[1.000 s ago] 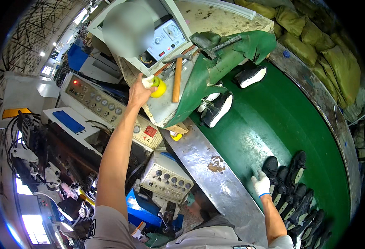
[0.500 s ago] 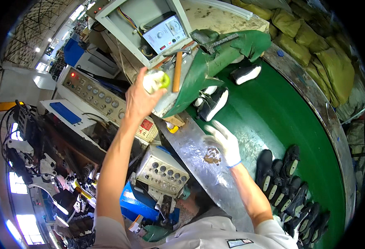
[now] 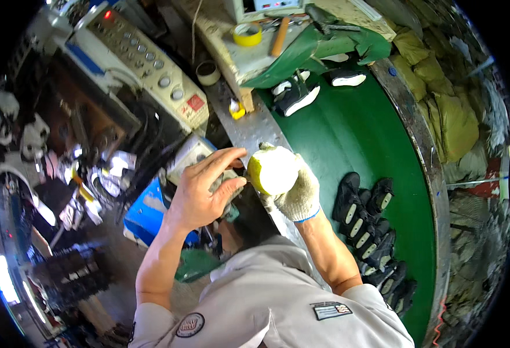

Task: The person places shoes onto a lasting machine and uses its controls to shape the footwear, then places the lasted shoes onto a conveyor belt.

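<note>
— What do you have on the head view?

— I see my right hand [image 3: 295, 194], in a knitted white work glove, curled around a pale yellow-green round thing [image 3: 273, 169], about the shape of a peeled fruit or a ball. The fingers wrap it from below and from the right side, so it is firmly held. It sits just above my chest, over the metal rim [image 3: 249, 130] of the green conveyor belt [image 3: 353, 133].

— And the other hand?

— My left hand [image 3: 201, 194] is bare, fingers stretched out and spread, the fingertips [image 3: 239, 153] right at the left edge of the round thing. It grips nothing. I cannot tell whether they actually touch it or stop just short.

— What is around you?

— On the belt to my right lies a cluster of black shoes [image 3: 371, 220], soles up in part, near my right forearm. Farther up the belt are two more black shoes with white soles [image 3: 294, 95], beside a green cloth [image 3: 319, 49] that drapes off a workbench. On that bench lie a roll of yellow tape [image 3: 247, 35] and a wooden-handled tool [image 3: 279, 36]. To my left stands a grey control panel [image 3: 145, 69] with rows of knobs. Olive sacks [image 3: 449, 110] are stacked beyond the belt's far rim.
</note>
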Demonstrator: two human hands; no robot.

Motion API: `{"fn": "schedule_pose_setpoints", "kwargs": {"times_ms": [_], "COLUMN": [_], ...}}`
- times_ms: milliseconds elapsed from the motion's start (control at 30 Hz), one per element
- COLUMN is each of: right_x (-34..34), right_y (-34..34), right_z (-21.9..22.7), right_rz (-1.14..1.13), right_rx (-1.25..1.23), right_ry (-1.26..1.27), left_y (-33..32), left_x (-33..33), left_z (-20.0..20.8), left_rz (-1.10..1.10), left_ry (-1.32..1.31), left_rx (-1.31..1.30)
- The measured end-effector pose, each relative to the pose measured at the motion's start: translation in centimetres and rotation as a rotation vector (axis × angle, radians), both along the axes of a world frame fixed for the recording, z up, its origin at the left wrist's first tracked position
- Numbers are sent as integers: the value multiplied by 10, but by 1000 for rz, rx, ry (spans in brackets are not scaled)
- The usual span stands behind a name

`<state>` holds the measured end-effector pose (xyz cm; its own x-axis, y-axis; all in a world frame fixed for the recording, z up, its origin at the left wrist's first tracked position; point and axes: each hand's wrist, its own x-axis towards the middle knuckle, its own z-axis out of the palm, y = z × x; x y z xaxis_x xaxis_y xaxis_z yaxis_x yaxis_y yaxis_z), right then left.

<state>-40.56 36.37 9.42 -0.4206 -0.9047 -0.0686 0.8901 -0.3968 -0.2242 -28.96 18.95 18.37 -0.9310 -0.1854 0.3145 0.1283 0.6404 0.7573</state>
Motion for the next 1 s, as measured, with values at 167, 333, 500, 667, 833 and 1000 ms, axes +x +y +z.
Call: {"fn": "schedule_pose_setpoints", "kwargs": {"times_ms": [167, 333, 500, 667, 833, 1000], "right_x": [63, 123, 165, 204, 229, 243], "right_y": [-17, -42, -58, -88, -102, -91], "right_z": [21, 30, 42, 118, 171, 185], "right_rz": [63, 236, 372, 575, 700, 578], "right_rx": [160, 48, -75, 86, 356, -228], "right_ry": [26, -91, 198, 274, 642, 284], "left_y": [8, -1, 2, 1, 4, 20], "left_x": [86, 165, 229, 283, 308, 320], "left_z": [4, 12, 47, 69, 89, 96], "left_rz": [215, 224, 217, 338, 460, 514], "left_ry": [185, 198, 346, 362, 329, 469], "left_rx": [-85, -93, -259, -98, 6, -14]}}
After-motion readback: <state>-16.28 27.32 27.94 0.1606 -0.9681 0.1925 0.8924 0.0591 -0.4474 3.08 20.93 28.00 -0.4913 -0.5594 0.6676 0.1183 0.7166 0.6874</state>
